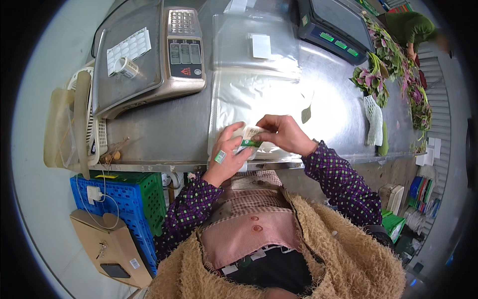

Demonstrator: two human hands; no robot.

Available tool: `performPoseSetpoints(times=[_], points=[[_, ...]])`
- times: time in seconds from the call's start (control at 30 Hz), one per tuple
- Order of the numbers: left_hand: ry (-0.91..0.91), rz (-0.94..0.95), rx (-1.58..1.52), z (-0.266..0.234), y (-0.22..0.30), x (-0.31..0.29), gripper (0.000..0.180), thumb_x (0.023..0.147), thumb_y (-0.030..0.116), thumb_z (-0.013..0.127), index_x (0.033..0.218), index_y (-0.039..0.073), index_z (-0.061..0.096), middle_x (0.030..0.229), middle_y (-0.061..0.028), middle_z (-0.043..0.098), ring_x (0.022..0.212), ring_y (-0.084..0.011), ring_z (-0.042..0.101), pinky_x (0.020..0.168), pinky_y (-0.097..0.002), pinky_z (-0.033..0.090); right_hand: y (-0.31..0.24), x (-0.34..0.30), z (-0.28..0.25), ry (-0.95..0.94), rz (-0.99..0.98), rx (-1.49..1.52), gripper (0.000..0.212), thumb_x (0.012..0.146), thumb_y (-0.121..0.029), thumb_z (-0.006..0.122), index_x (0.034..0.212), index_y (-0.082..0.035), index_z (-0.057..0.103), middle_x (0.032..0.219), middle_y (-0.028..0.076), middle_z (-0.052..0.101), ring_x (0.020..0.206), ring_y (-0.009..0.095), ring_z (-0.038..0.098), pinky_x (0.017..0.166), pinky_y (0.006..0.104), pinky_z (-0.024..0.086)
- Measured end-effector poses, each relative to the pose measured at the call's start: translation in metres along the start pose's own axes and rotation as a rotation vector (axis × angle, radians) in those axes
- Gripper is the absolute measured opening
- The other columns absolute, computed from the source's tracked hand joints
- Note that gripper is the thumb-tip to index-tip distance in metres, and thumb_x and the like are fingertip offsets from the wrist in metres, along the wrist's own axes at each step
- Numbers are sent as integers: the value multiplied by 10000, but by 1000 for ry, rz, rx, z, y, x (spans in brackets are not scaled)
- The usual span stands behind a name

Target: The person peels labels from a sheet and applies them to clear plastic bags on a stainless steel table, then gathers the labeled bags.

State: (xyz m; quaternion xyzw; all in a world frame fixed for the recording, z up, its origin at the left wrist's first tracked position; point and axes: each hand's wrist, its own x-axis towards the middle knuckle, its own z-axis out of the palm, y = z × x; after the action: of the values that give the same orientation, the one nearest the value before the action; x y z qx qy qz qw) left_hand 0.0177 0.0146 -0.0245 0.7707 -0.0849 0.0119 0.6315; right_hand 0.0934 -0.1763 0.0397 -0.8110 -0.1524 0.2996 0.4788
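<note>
My right hand (288,135) pinches a small white label with a green lower band (250,135) between thumb and fingers, just above the near edge of the steel table. My left hand (226,155) is against the label's left side, its fingers apart and lying over the plastic. A small green-and-white sticker (220,157) is on the back of that hand. Beneath both hands lies a stack of clear plastic bags (244,92), reaching far back over the table. Part of the label is hidden by my fingers.
On the left, a weighing scale (185,55) carries a sheet of round stickers (130,49) and a sticker roll (127,68). Another scale (333,32), leafy vegetables (373,79) and a white foam net (372,119) lie right. A co-worker's sleeve (411,27) shows. A blue crate (112,199) stands below left.
</note>
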Motion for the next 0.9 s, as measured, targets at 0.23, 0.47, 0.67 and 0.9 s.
performPoseSetpoints(times=[0.23, 0.47, 0.67, 0.9], points=[[-12, -480, -367, -1, 2, -33, 246, 886, 155, 709, 996, -65, 696, 854, -50, 716, 751, -54, 598, 666, -254, 490, -25, 15, -19, 328, -310, -112, 131, 864, -97, 696, 929, 14, 717, 796, 136, 700, 707, 172, 669, 641, 287, 520], [-98, -616, -141, -27, 20, -42, 273, 901, 190, 666, 1042, -42, 690, 837, -108, 729, 746, -99, 653, 668, -283, 509, 10, 63, -29, 421, -150, 0, 156, 899, -112, 662, 966, 28, 682, 813, 80, 688, 745, 119, 603, 713, 289, 509], [-92, -470, -106, -24, 24, -39, 251, 902, 218, 638, 1011, -3, 690, 830, -151, 713, 707, -219, 689, 650, -349, 515, 51, 84, -31, 250, -96, -462, 465, 744, -270, 825, 1119, -82, 625, 894, 133, 666, 826, 253, 652, 740, 355, 530], [-281, -274, 577, -29, 24, -10, 210, 823, 221, 652, 852, 13, 661, 882, -171, 676, 851, -373, 648, 720, -421, 528, -13, 47, -1, 126, -223, -375, 406, 781, -192, 784, 1143, -56, 660, 1115, 100, 636, 811, 208, 626, 730, 340, 516]])
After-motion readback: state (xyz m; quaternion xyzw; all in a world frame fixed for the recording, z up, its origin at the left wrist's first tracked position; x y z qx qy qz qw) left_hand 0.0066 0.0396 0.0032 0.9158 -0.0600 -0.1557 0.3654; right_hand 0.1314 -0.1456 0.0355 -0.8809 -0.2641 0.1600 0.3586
